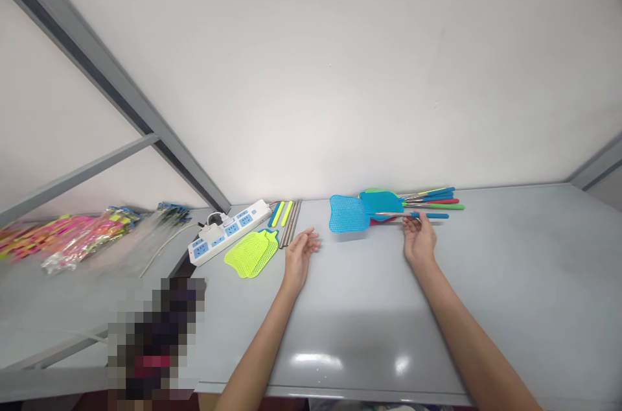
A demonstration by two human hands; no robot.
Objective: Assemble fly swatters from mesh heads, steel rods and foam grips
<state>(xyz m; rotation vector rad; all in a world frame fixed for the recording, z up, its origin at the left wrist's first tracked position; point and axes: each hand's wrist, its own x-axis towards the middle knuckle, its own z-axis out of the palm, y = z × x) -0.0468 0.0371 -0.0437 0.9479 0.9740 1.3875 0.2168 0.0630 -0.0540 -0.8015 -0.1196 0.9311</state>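
Between its thumb and fingers my right hand [420, 237] holds a blue fly swatter [348, 214] by the shaft near its handle. The swatter's head points left, above the table and in front of a pile of fly swatters [385, 202] with blue, red and green parts. My left hand [302, 250] is empty, its fingers apart, just right of several metal rods [290, 226]. Beside the rods lie yellow and blue handles [287, 214]. Yellow-green swatter heads [247, 255] overlap left of my left hand, with a blue one partly hidden beneath them.
A white power strip [232, 229] with plugs in it lies at the left of the grey table [359, 314]. Beyond a metal frame post [121, 100] are colourful plastic packages [92, 229]. A blurred-out person [160, 340] is at lower left. A wall closes the back.
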